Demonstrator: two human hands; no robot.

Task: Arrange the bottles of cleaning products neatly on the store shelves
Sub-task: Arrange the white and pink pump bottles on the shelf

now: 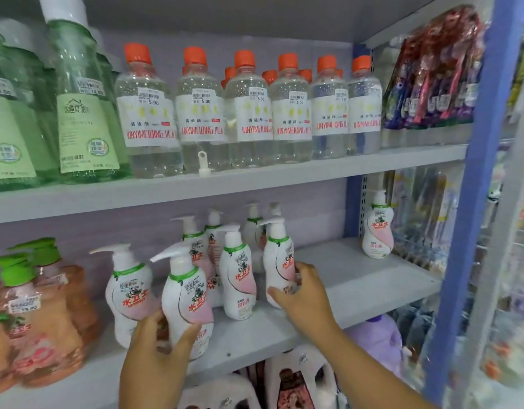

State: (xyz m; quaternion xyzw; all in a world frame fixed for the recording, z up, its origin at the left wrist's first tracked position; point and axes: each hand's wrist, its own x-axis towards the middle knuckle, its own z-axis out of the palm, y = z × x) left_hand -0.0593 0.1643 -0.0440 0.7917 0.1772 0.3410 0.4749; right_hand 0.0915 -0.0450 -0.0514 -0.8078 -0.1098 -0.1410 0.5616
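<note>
Both hands are busy on the middle shelf (358,278) right now. The left hand (157,349) is gripping a white and pink pump bottle (185,302) low on its body, thumb wrapped across the front and the other fingers curled behind it, at the front edge of the shelf. Just left of those fingers another pump bottle (128,290) is standing, touching or nearly touching the held one.

The right hand (305,293) is holding a second white and pink bottle (280,261) from its right side, thumb pressing the lower front and fingers curling round the side. Between the two hands one more bottle (237,276) is standing upright, with a few more behind it.

Well away to the right of the right fingers, a lone bottle (378,231) is sitting by the blue post (473,202). Orange soap bottles (45,314) are crowding left of the left hand.
</note>
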